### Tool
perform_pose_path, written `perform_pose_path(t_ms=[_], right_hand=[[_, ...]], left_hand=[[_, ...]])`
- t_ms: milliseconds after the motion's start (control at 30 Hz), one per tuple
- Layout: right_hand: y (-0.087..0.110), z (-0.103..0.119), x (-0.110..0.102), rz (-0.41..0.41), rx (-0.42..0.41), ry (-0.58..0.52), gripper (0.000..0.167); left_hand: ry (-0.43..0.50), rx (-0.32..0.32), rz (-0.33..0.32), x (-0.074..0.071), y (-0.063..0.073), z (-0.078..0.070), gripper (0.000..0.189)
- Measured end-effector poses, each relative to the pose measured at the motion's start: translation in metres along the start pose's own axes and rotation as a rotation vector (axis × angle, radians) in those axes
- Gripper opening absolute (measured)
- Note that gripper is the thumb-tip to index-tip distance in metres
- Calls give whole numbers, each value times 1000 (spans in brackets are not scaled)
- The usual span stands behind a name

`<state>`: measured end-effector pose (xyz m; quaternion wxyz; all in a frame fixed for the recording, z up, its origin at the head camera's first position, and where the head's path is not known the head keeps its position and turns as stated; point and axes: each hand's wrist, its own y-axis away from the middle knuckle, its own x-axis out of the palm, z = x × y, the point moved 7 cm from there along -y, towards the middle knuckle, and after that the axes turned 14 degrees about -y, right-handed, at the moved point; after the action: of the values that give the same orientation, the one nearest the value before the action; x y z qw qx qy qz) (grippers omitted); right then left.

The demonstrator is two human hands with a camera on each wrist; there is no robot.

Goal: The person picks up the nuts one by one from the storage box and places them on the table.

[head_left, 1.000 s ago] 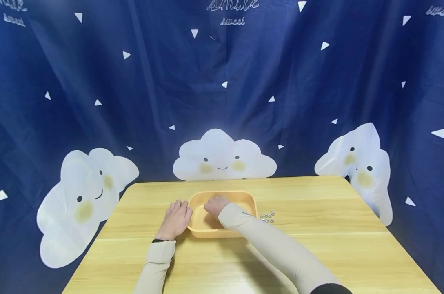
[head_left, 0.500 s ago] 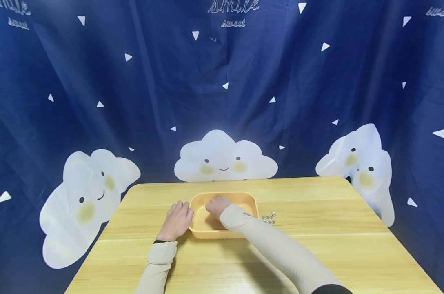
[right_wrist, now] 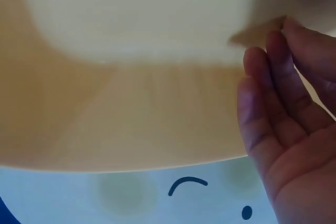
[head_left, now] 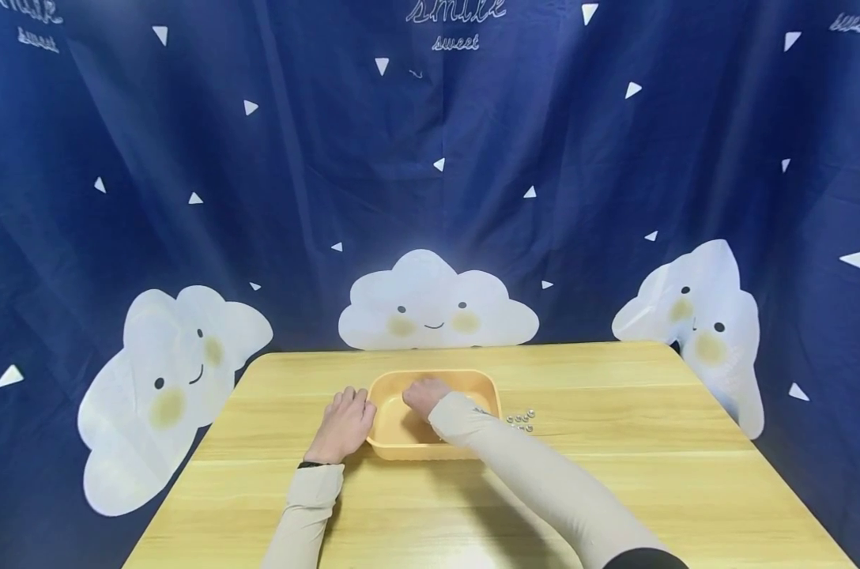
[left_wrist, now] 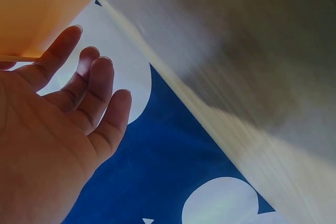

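Observation:
A shallow yellow-orange plastic bin (head_left: 416, 452) stands on the table in the head view. My left hand (head_left: 341, 427) rests against its left end; in the left wrist view the index finger lies along the outer wall and the other fingers are loosely bent. Inside the bin is my right hand (head_left: 426, 397), reaching down over the far edge of the front wall. The right wrist view shows its fingertips (right_wrist: 257, 59) gathered close to the thumb, low over the pale bin floor. I cannot tell whether something small sits between them.
Several small shiny silver balls (head_left: 521, 420) lie on the wooden table (head_left: 615, 442) just right of the bin. The right sleeve (head_left: 537, 466) crosses the bin's front right corner. A dark blue curtain (head_left: 430, 174) with cloud prints hangs behind the table.
My right hand has shifted slightly to the right inside the bin. The left hand stays at the bin's left end, and the silver balls have not moved.

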<state>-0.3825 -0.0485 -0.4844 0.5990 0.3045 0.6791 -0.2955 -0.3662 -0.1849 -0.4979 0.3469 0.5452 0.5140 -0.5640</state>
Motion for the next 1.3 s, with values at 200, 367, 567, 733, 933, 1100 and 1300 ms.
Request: perform_pose_path(t_ms=[200,367,567,733,933,1100,1300], right_hand=[[7,-2,-7,-33,-12,-25,23],[6,-5,-6,8,0,-60,23],[11,-4,-9,-13,-26,-65,23],[16,-4,-10,-26,-27,-63,23],[18,-4,-11,-39,-39,-21,22],[20,-7,-10,-10,-33,-34,24],[17,-11,-6,5,-31,-60,21]], left_hand=[[-10,1,-1,0,-1,1,24],[-11,7,-6,1,-1,1,25],[-4,6,10,-1,1,0,24],[-5,0,8,-1,0,0,23],[-12,8,11,1,-1,-1,23],[-10,8,7,1,-1,1,24],[-9,6,-5,0,0,1,24]])
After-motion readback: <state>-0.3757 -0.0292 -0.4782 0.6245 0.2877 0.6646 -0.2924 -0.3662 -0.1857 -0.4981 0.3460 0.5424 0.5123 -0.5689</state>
